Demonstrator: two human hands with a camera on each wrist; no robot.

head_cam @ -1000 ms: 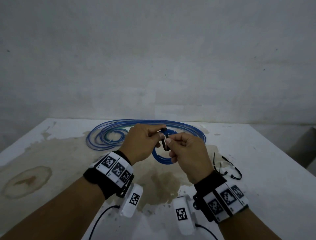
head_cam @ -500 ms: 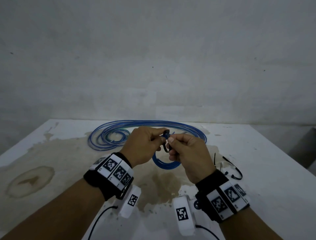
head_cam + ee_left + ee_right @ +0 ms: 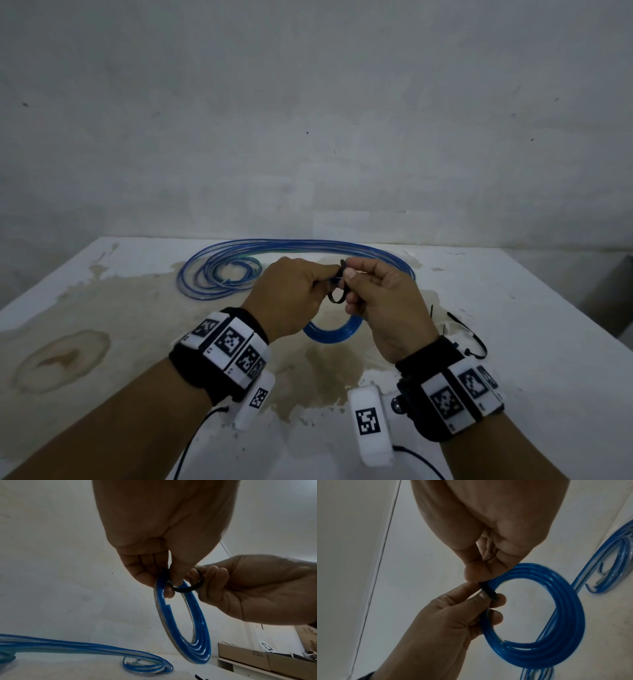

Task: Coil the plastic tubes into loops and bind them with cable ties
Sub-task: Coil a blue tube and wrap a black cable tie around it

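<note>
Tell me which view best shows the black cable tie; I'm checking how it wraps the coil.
Left wrist: the cable tie loops visibly around the blue coil. The right wrist view shows only a short strip; the head view, a small loop between the hands.

Our right hand (image 3: 489,524) came down from the top and pinched a black tie (image 3: 488,591) against a round blue tube coil (image 3: 565,615). Our left hand (image 3: 447,626) held the coil's left side. More blue tubes (image 3: 611,555) lay far right.

Black wristbands (image 3: 191,363) with white coded tags; white camera pods (image 3: 371,425); black cables (image 3: 195,442).
</note>
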